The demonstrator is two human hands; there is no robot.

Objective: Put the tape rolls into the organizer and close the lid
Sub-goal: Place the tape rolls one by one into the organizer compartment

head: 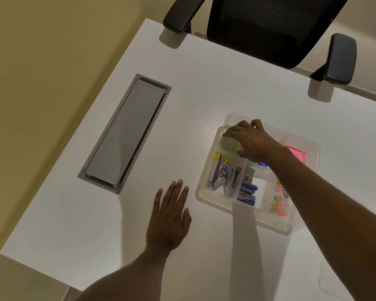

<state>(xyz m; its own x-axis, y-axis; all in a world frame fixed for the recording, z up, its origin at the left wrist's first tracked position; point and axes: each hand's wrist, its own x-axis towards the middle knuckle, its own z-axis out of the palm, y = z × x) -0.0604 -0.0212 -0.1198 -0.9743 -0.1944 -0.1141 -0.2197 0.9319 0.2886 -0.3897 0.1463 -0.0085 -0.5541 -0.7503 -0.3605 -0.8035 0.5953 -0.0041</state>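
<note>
A clear plastic organizer point(206, 192) with several compartments sits on the white desk, right of centre. Clear tape rolls point(228, 146) lie in its far-left compartment. My right hand point(251, 141) reaches into that compartment from the right, fingers and thumb curled around a tape roll there. My left hand point(169, 216) rests flat on the desk just left of the organizer, fingers spread and holding nothing. A faint clear lid point(334, 285) lies on the desk at the near right.
Other compartments hold staplers point(220, 177), blue staple boxes point(248, 193), coloured paper clips point(279, 202) and pink sticky notes point(296, 154). A grey cable-tray cover point(126, 133) is set into the desk on the left. A black office chair point(274, 29) stands at the far edge.
</note>
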